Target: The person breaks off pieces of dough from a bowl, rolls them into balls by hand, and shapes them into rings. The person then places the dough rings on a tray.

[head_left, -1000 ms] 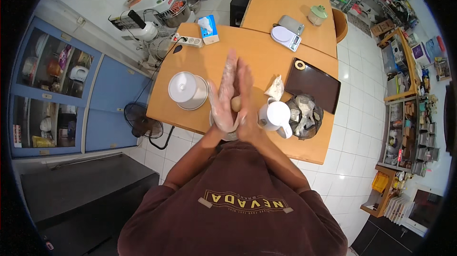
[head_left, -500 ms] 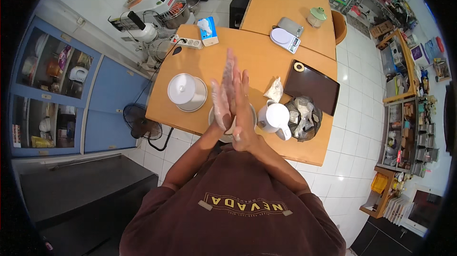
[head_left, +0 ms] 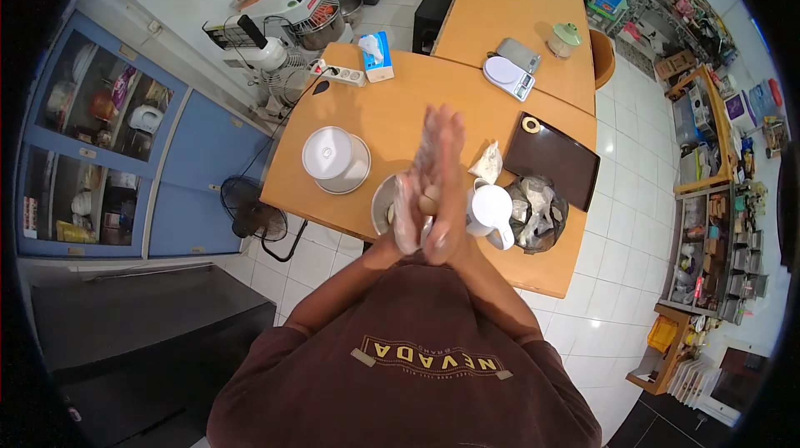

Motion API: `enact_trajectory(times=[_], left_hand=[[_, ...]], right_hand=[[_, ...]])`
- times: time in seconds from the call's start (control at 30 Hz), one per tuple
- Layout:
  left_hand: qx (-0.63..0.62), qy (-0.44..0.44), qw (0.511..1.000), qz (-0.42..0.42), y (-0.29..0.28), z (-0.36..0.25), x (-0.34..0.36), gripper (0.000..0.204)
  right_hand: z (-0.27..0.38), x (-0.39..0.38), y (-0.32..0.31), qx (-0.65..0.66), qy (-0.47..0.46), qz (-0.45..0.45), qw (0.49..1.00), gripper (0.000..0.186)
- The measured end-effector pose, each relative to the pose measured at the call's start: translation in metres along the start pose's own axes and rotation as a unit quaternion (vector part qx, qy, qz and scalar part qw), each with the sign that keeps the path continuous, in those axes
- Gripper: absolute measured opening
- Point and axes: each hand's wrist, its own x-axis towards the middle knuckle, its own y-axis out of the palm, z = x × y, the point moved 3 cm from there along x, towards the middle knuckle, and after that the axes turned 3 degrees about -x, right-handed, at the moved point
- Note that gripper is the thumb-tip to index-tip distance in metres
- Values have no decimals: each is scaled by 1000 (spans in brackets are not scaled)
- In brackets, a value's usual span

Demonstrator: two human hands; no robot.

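My left hand (head_left: 408, 210) and my right hand (head_left: 450, 190) face each other palm to palm, fingers stretched out away from me. Between the palms sits a small beige dough ball (head_left: 429, 201), touched from both sides. The left palm and fingers look pale and coated, perhaps with flour or a thin film. Below the hands stands a round bowl (head_left: 380, 205), mostly hidden by them; its contents barely show. Just right of my right hand is a white jug (head_left: 490, 207) with a handle.
A white lidded container (head_left: 327, 153) stands on a plate to the left. To the right lie a bag of white powder (head_left: 487, 162), a black plastic bag (head_left: 540, 215) and a dark tray (head_left: 554, 152) with a tape roll. Farther back are a scale (head_left: 508, 77) and tissue box (head_left: 377, 56).
Both hands have shifted to the right and slightly toward me in the picture. The palms have parted a little, and the dough ball now shows between them. The whole view has moved slightly.
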Motion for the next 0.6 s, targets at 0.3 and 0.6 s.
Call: enact_trajectory(times=[0.3,0.6], left_hand=[[-170,82,980,-71,-2,20,-8,86],[-270,-25,956,-114,10,3,3,93]], right_hand=[[18,-12,0,30,90,34,995,88],[-11,-15,-14,-43,215,31,975,97]])
